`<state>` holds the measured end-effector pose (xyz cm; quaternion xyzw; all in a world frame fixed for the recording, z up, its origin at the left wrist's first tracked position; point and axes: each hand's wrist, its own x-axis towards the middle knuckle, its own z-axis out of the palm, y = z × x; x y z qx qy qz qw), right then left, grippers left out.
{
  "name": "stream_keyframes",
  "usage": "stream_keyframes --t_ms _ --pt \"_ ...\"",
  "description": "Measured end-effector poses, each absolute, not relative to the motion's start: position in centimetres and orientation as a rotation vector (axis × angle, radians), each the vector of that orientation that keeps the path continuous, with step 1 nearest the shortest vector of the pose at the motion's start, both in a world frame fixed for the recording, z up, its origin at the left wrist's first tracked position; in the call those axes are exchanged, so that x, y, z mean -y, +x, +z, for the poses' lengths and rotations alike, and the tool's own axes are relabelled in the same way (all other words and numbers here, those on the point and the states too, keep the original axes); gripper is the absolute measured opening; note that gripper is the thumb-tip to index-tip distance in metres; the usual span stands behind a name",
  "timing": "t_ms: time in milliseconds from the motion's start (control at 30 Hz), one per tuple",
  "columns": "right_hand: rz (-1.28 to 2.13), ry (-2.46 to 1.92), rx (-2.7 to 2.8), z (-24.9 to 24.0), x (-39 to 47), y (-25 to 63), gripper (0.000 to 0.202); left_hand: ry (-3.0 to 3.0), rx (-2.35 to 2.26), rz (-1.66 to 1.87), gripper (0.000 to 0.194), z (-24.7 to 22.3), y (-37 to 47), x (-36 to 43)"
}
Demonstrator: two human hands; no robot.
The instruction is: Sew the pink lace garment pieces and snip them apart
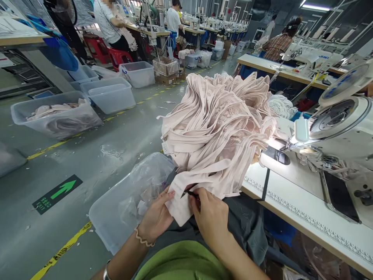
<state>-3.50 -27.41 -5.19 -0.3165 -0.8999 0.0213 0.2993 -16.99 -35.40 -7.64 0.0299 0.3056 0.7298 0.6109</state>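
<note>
My left hand [157, 213] pinches the end of a pale pink fabric strap [180, 210] between thumb and fingers. In my right hand [210, 213] is a pair of small black thread snips [190, 193], mostly hidden by the fingers, their dark tips over the strap. The strap belongs to a big heap of pale pink garments [210, 120] with lace parts, piled in front of me at the table's edge and hanging over my lap. A small white label [165, 147] shows on the heap's left side.
At right stands a sewing machine [344, 132] on a white table with a printed ruler [291, 206] and a phone [340, 196]. A clear plastic bin [107, 214] sits by my left knee. More bins [55, 120] line the floor; several people work farther back.
</note>
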Motion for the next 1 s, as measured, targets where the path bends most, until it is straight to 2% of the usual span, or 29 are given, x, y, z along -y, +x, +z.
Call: stream_keyframes --t_ms 67,200,267,367,467,533,600,767,833,1000 --pt "0.081 -0.858 2.387 -5.4 27.1 -3.6 0.02 0.082 -0.666 1.668 0.034 -8.5 -16.2 35.6" --pt "0.113 -0.876 2.385 -5.7 26.7 -3.7 0.018 0.174 -0.676 1.466 0.03 -10.6 -14.3 35.9" --pt "0.115 -0.874 2.377 -5.8 26.7 -3.6 0.02 0.232 -0.752 1.356 0.019 -11.1 -14.0 35.7" --pt "0.143 -0.859 2.327 -5.8 26.8 -3.0 0.02 0.258 -0.854 1.39 0.01 -10.5 -15.1 35.0" --pt "0.215 -0.826 2.25 -5.7 27.0 -1.8 0.02 0.152 -0.714 1.625 0.008 -9.4 -17.4 34.0" --pt "0.273 -0.807 2.218 -5.7 27.0 -1.1 0.018 0.115 -0.595 1.81 0.019 -9.2 -18.4 33.2" --pt "0.312 -0.817 2.193 -5.9 26.9 -0.4 0.017 0.206 -0.695 1.904 0.029 -9.9 -18.3 32.3" --pt "0.341 -0.894 2.167 -6.9 26.7 0.7 0.018 0.67 -1.327 1.554 0.039 -13.5 -14.9 29.9" --pt "0.339 -0.925 2.166 -7.5 26.8 1.1 0.018 0.685 -1.402 1.549 0.041 -14.2 -13.8 28.8" --pt "0.379 -1.037 2.142 -8.7 27.1 2.5 0.017 0.735 -1.487 1.535 0.029 -14.0 -13.2 26.2"
